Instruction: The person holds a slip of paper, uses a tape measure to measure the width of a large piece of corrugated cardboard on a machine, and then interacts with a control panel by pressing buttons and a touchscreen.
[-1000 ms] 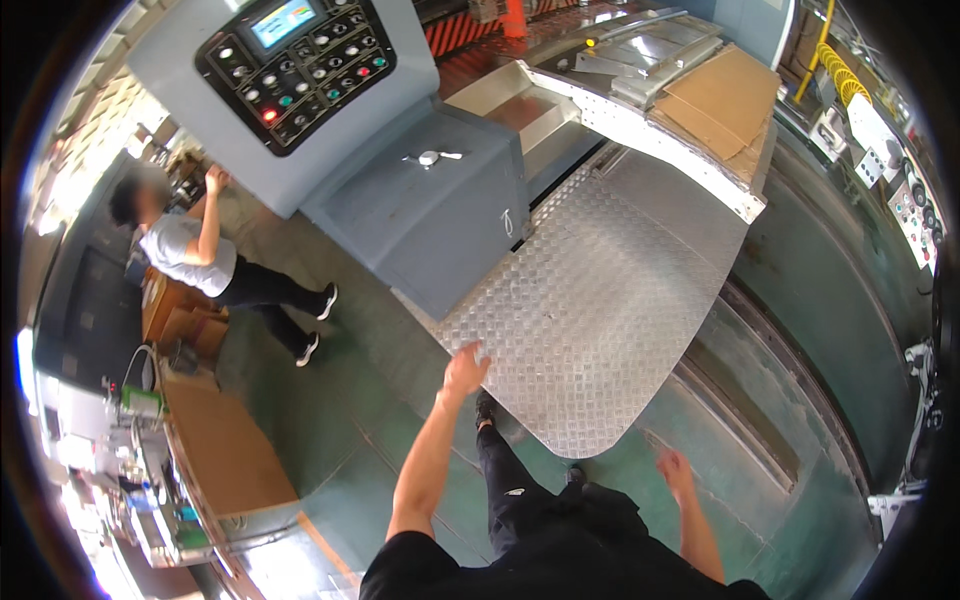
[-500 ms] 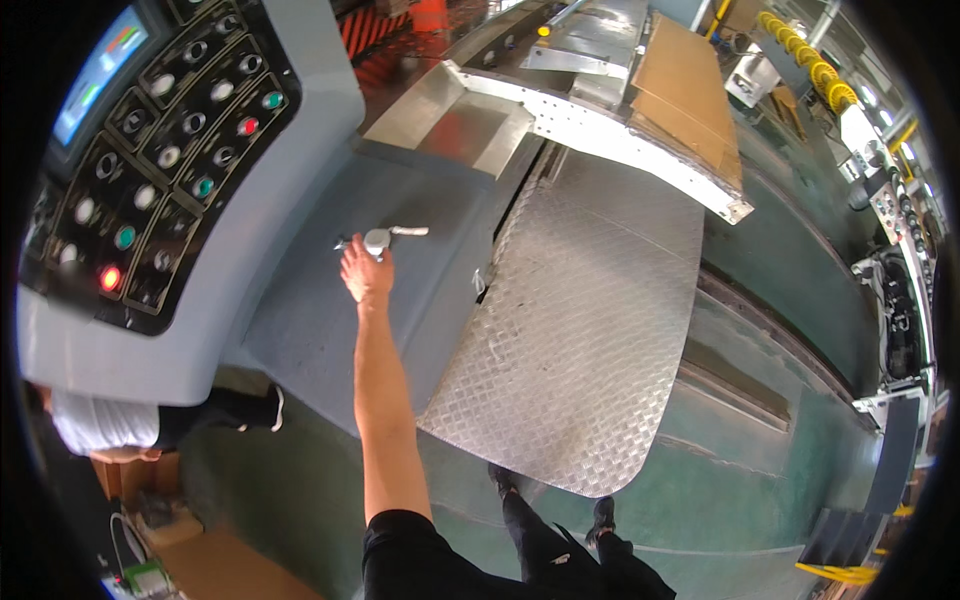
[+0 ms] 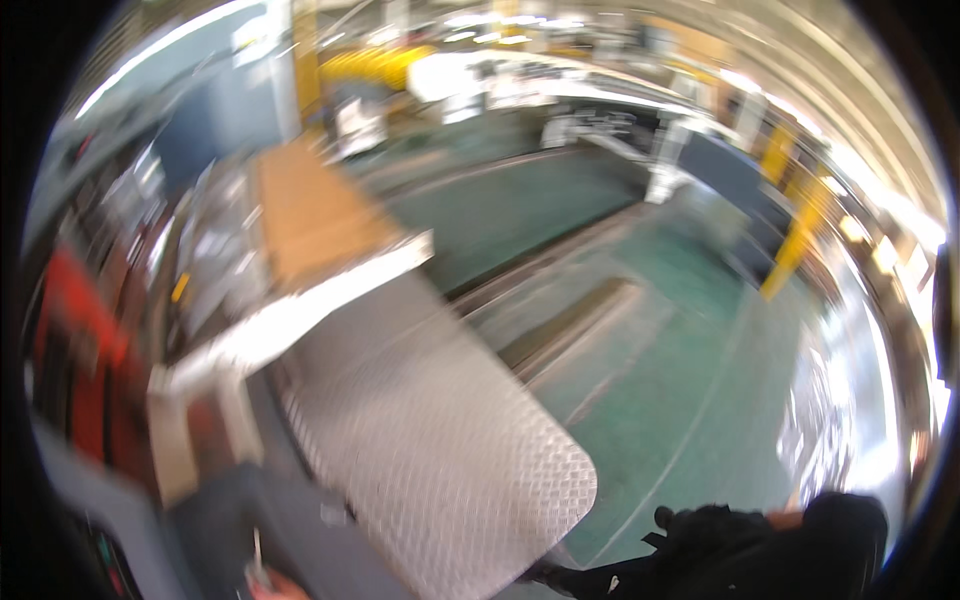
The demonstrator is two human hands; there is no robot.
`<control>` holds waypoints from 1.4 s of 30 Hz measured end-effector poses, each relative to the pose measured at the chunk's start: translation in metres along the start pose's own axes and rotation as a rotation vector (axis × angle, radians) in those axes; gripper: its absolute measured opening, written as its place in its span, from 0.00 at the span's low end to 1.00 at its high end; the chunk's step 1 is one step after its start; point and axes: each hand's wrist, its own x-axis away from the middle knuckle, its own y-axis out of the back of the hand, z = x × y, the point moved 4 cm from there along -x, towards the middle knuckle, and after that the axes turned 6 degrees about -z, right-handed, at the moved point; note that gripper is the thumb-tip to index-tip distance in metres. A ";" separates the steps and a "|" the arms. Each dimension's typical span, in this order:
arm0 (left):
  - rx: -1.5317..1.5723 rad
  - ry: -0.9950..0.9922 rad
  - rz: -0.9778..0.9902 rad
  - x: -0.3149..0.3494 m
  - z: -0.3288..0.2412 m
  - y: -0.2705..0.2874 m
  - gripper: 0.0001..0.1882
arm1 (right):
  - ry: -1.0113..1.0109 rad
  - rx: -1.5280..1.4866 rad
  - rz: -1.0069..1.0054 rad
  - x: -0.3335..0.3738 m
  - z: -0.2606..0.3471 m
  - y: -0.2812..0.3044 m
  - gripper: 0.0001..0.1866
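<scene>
My left hand (image 3: 278,588) shows only in part at the lower edge, smeared by motion. It is at a small pale metallic-looking item (image 3: 258,572) with a thin light strip (image 3: 257,545) standing out from it. The item is on the dark grey cover (image 3: 225,510) beside the machine. Whether my fingers close round it I cannot make out. A black sleeve (image 3: 845,535) and a bit of bare forearm (image 3: 785,520) show at the lower right; my right hand itself is not visible.
A ribbed metal step plate (image 3: 450,440) adjoins the grey cover. Beyond it are a white metal beam (image 3: 300,320) and brown cardboard (image 3: 315,215). Rails (image 3: 560,325) run along the green floor (image 3: 640,400). Shiny wrapped material (image 3: 820,430) stands at the right.
The view has swung to the right and blurred. My left hand and the small item now appear at the lower left edge; the control panel has nearly left the view. The right sleeve has appeared.
</scene>
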 end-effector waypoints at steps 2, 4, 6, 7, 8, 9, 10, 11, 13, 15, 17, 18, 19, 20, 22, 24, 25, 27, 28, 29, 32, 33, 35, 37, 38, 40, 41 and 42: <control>-0.221 0.050 0.202 0.024 -0.055 -0.008 0.21 | -0.090 -0.016 0.034 0.025 -0.058 -0.007 0.20; 0.060 0.022 0.426 0.088 -0.128 -0.021 0.20 | -0.157 -0.034 0.114 0.042 -0.112 -0.021 0.20; 0.288 0.022 0.661 0.178 -0.250 -0.032 0.18 | -0.209 -0.028 0.209 0.060 -0.165 -0.031 0.20; 0.374 0.020 0.782 0.224 -0.313 -0.031 0.17 | -0.209 -0.025 0.268 0.057 -0.188 -0.034 0.21; 0.460 0.027 0.895 0.271 -0.374 -0.028 0.17 | -0.201 -0.015 0.324 0.050 -0.213 -0.033 0.21; 0.546 0.036 1.016 0.322 -0.438 -0.021 0.16 | -0.201 -0.012 0.382 0.046 -0.239 -0.035 0.21; 0.644 0.033 1.146 0.375 -0.502 -0.009 0.16 | -0.190 -0.029 0.419 0.043 -0.262 -0.039 0.21; 0.830 0.159 1.318 0.424 -0.564 0.008 0.16 | -0.168 -0.042 0.441 0.037 -0.286 -0.032 0.21; 1.081 0.408 1.552 0.496 -0.673 0.037 0.16 | -0.078 -0.042 0.422 -0.009 -0.320 0.005 0.21; 1.322 0.547 1.754 0.553 -0.787 0.062 0.17 | -0.071 -0.144 0.243 -0.052 -0.357 0.060 0.21; 1.474 0.362 1.821 0.579 -0.899 0.075 0.20 | -0.182 -0.353 -0.085 -0.073 -0.379 0.166 0.21; 1.387 -0.072 1.831 0.578 -0.956 0.081 0.23 | -0.167 -0.483 -0.270 -0.083 -0.404 0.204 0.20; 1.279 -0.496 1.784 0.576 -1.010 0.085 0.26 | -0.148 -0.605 -0.463 -0.093 -0.428 0.247 0.20; 1.285 -0.577 1.814 0.574 -1.053 0.081 0.26 | -0.133 -0.765 -0.567 -0.090 -0.429 0.303 0.21; 1.349 -0.753 1.882 0.586 -1.139 0.087 0.28 | -0.065 -1.048 -0.645 -0.090 -0.443 0.370 0.25; 1.471 -0.753 1.870 0.585 -1.218 0.094 0.27 | 0.067 -1.227 -0.555 -0.119 -0.459 0.393 0.31; 1.519 -0.755 1.868 0.592 -1.253 0.093 0.27 | 0.131 -1.295 -0.491 -0.142 -0.469 0.402 0.33; 1.476 -0.750 1.930 0.641 -1.294 0.067 0.32 | 0.125 -1.434 -0.408 -0.169 -0.481 0.437 0.37; 1.481 -0.732 1.921 0.649 -1.318 0.060 0.33 | 0.111 -1.538 -0.419 -0.190 -0.494 0.442 0.36; 1.483 -0.723 1.925 0.666 -1.344 0.053 0.34 | 0.091 -1.654 -0.429 -0.215 -0.514 0.449 0.34; 1.573 -0.535 2.056 0.733 -1.421 0.023 0.32 | 0.201 -2.275 -0.377 -0.319 -0.576 0.446 0.21; 1.694 -0.584 1.868 0.760 -1.430 0.006 0.31 | 0.213 -2.335 -0.330 -0.333 -0.589 0.463 0.20; 1.702 -0.372 2.019 0.803 -1.476 -0.015 0.28 | 0.203 -2.342 -0.271 -0.360 -0.633 0.518 0.22; 1.335 -0.100 2.489 0.859 -1.537 -0.035 0.25 | 0.131 -2.237 -0.153 -0.376 -0.693 0.568 0.25; 1.460 -0.338 2.402 0.878 -1.572 -0.042 0.23 | 0.090 -2.221 -0.099 -0.380 -0.723 0.600 0.18; 1.399 -0.228 2.545 0.900 -1.665 -0.044 0.19 | 0.125 -2.261 -0.157 -0.391 -0.783 0.659 0.17; 1.508 -0.332 2.455 0.907 -1.709 -0.050 0.18 | 0.146 -2.279 -0.194 -0.404 -0.806 0.682 0.17; 1.484 -0.275 2.485 0.920 -1.751 -0.055 0.15 | 0.155 -2.299 -0.210 -0.413 -0.833 0.703 0.19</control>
